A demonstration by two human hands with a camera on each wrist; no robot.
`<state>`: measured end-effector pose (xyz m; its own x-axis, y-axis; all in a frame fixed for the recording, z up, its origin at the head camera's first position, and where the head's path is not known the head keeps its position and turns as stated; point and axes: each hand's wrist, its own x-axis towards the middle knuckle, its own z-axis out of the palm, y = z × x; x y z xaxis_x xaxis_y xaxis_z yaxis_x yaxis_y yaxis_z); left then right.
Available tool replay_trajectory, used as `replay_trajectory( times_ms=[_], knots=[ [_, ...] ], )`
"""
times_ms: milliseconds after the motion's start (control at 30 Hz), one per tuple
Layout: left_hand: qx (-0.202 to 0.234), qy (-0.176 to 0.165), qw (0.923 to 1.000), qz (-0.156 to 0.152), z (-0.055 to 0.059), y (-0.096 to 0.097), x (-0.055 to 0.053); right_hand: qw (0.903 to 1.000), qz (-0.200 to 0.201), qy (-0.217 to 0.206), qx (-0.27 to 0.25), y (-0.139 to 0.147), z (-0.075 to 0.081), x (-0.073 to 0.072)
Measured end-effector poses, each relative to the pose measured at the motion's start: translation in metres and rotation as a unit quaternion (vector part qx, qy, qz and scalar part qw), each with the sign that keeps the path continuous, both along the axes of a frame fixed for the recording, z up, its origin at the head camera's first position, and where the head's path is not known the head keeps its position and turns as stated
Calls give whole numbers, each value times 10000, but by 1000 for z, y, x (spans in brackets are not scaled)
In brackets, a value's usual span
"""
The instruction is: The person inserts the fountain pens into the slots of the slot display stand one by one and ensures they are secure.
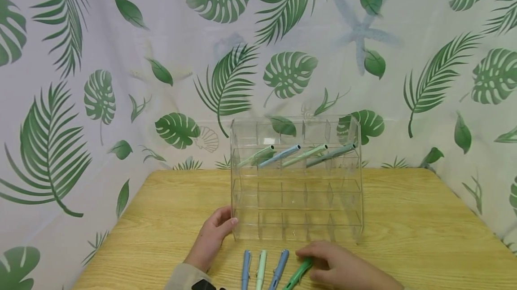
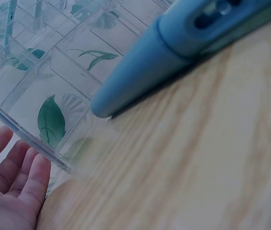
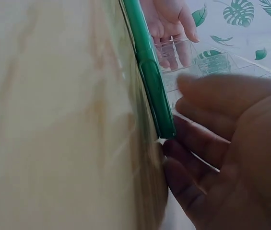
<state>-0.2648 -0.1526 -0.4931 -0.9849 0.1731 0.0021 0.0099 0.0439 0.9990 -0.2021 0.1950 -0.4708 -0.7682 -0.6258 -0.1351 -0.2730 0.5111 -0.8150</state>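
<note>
The left hand (image 1: pixel 212 236) grips the side edge of the clear rack (image 1: pixel 295 224), thumb in front, fingers behind. The right hand (image 1: pixel 339 265) has its fingers loosely bent and a little apart at the cap end of the green pen (image 1: pixel 298 274); whether they touch it cannot be told. Left of these fingers, three other pens (image 1: pixel 261 268) lie on the wooden table (image 1: pixel 181 195); beyond them, four slanted pens (image 1: pixel 279 155) rest in the rack.
</note>
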Motion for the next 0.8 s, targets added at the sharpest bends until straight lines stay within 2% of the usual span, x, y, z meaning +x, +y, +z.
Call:
replay_trajectory(
  times_ms=[100,300,500,800],
  knots=[
    [-11,12,10000,6,0,0,1,9982,195,501,269,-1,-4,-3],
    [-35,-10,10000,17,-1,-1,1,9937,431,997,262,-2,-11,-5],
    [-31,-19,10000,23,-1,0,1,9899,554,1292,180,-4,-10,-3],
    [-3,-20,10000,-53,1,1,2,9890,478,1390,136,-6,-9,-1]
  ],
)
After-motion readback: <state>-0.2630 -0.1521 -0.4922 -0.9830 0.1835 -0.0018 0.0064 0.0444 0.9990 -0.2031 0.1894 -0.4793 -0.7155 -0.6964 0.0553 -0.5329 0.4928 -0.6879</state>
